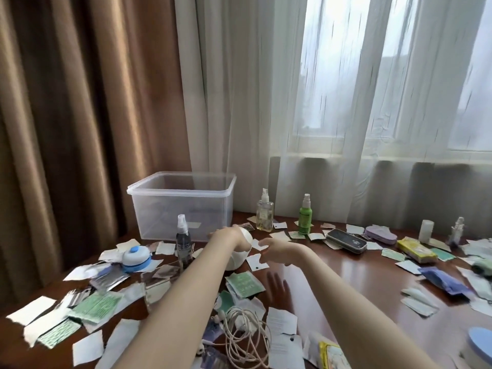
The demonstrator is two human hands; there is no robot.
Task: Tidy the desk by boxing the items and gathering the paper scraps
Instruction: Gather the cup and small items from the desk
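Head view: early days! Left hand [226, 234] grips a white bottle [237, 259] near the clear box [183, 193], which looks almost empty; right hand [279, 250] hovers curled, grip unclear. Paper scraps [34, 310] litter the desk [372, 275], spray bottles [265, 217] unboxed.

Glossy dark wood on the desk [359, 275], polished smooth enough to mirror an arm and the window light. Translucent, faintly frosted plastic for the box [183, 209]. Matt white and green-printed paper in the torn scraps [30, 310], with shiny, foil-like silver pieces [106, 280] among them. Smooth plastic-looking bodies on 3 spray bottles [265, 218]. Smooth white coating on the cable [239, 334]. Cloth behind in 2 kinds: heavy brown curtain [80, 102] with a soft sheen, thin sheer white curtain [319, 102].
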